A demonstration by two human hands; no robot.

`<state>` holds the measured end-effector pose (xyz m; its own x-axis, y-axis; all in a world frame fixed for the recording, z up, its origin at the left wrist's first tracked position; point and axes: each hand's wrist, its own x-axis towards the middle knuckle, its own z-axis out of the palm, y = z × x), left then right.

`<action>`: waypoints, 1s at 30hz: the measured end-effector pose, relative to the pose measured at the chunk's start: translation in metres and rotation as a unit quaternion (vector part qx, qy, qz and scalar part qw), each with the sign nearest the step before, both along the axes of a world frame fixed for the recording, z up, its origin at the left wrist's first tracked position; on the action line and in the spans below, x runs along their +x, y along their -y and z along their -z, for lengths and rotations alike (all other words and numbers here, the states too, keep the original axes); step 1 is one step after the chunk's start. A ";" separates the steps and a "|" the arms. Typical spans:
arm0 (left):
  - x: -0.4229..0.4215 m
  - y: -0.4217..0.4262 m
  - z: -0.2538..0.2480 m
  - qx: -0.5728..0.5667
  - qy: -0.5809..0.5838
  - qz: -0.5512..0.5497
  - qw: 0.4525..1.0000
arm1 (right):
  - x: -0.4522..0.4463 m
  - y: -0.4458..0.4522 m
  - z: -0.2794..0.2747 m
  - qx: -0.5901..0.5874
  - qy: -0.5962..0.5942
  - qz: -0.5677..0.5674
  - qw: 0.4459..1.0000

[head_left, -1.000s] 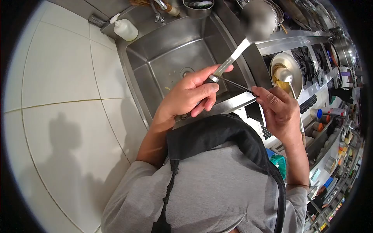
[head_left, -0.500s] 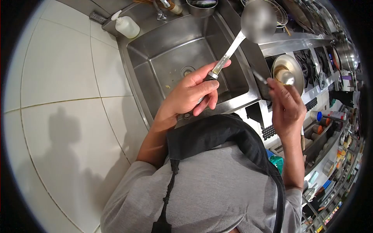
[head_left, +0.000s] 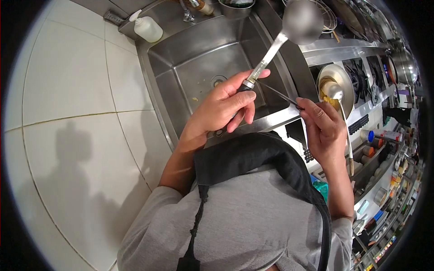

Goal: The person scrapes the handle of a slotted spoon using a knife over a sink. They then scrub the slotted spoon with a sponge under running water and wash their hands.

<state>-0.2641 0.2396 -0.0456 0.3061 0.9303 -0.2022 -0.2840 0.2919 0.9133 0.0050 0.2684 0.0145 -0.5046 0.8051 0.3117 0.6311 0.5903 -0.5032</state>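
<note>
My left hand (head_left: 226, 104) is closed around the dark handle of a ladle (head_left: 268, 54) above the sink. Its round metal bowl points up and away, blurred at the top of the view. Yellowish residue shows on the ladle's shank near the collar. In my right hand (head_left: 323, 128) is a thin metal tool (head_left: 281, 95), pinched between thumb and fingers. The tool's slim shaft reaches left to the ladle's shank, with its tip at or very near the collar; contact cannot be made out. Whether it is a knife or a pick is unclear.
Below my hands lies a stainless steel sink (head_left: 181, 92) with food bits near the drain. A white pump bottle (head_left: 148, 30) stands on its back-left corner. At right, a metal pan (head_left: 348, 86) on the stove holds another ladle (head_left: 348, 131) and something yellow. Shelves line the far right.
My right hand has moved slightly down and left, bringing the thin tool from beside the pan to the ladle's shank. The left hand and ladle have barely shifted.
</note>
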 end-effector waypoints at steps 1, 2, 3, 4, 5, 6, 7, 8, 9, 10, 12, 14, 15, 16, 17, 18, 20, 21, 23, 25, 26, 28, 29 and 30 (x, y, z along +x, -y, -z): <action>0.000 -0.001 0.001 0.002 0.001 -0.011 1.000 | 0.000 -0.001 0.005 -0.007 -0.025 0.009 1.000; 0.001 -0.002 0.007 0.008 0.035 -0.053 0.998 | -0.001 -0.003 0.010 -0.014 -0.053 0.015 0.998; 0.005 -0.003 0.014 0.012 0.069 -0.097 0.993 | 0.002 -0.004 0.015 -0.040 -0.080 0.031 0.995; 0.008 -0.004 0.019 0.016 0.102 -0.141 0.985 | -0.002 -0.002 0.019 -0.108 -0.131 0.060 0.984; 0.007 -0.004 0.021 0.010 0.121 -0.177 0.977 | -0.004 -0.002 0.019 -0.217 -0.158 0.067 0.961; 0.009 -0.008 0.023 0.013 0.149 -0.218 0.964 | -0.005 -0.001 0.019 -0.321 -0.182 0.076 0.926; 0.012 -0.013 0.028 0.017 0.179 -0.256 0.950 | -0.011 -0.002 0.028 -0.376 -0.204 0.079 0.900; 0.014 -0.018 0.033 0.021 0.210 -0.293 0.933 | -0.018 -0.001 0.039 -0.454 -0.228 0.078 0.858; 0.012 -0.022 0.043 0.042 0.241 -0.283 0.928 | -0.025 0.000 0.044 -0.496 -0.224 0.053 0.837; 0.016 -0.026 0.042 0.045 0.247 -0.311 0.917 | -0.033 0.001 0.047 -0.536 -0.220 0.029 0.815; 0.026 -0.032 0.041 0.050 0.258 -0.368 0.892 | -0.047 -0.002 0.048 -0.607 -0.269 0.016 0.747; 0.022 -0.028 0.054 0.055 0.273 -0.340 0.898 | -0.052 -0.005 0.050 -0.641 -0.323 -0.003 0.697; 0.022 -0.026 0.056 0.059 0.275 -0.328 0.902 | -0.052 -0.006 0.051 -0.640 -0.352 -0.014 0.683; 0.023 -0.024 0.057 0.062 0.277 -0.316 0.905 | -0.053 -0.007 0.051 -0.638 -0.380 -0.026 0.669; 0.023 -0.023 0.057 0.066 0.275 -0.310 0.908 | -0.056 -0.007 0.050 -0.617 -0.393 -0.004 0.682; 0.025 -0.021 0.056 0.070 0.273 -0.304 0.910 | -0.061 -0.005 0.048 -0.594 -0.405 0.019 0.695; 0.028 -0.017 0.052 0.062 0.272 -0.291 0.915 | -0.063 -0.005 0.049 -0.548 -0.415 0.047 0.725; 0.029 -0.015 0.047 0.052 0.272 -0.285 0.918 | -0.061 -0.006 0.052 -0.525 -0.414 0.050 0.742; 0.025 -0.015 0.040 0.006 0.228 -0.220 0.949 | -0.060 -0.008 0.049 -0.461 -0.413 0.051 0.784; 0.005 -0.011 0.033 -0.066 0.133 -0.097 0.984 | -0.055 -0.015 0.036 -0.427 -0.392 0.053 0.813; -0.005 -0.005 0.023 -0.044 0.042 -0.067 0.996 | -0.051 -0.020 0.029 -0.417 -0.369 0.064 0.828; -0.021 0.013 -0.001 0.003 -0.141 -0.004 0.990 | -0.044 -0.028 0.021 -0.405 -0.321 0.055 0.854; -0.023 0.014 0.004 0.128 -0.150 -0.062 0.978 | -0.041 -0.030 0.019 -0.405 -0.300 0.047 0.863; -0.024 0.015 0.009 0.249 -0.169 -0.125 0.946 | -0.038 -0.032 0.017 -0.405 -0.278 0.037 0.870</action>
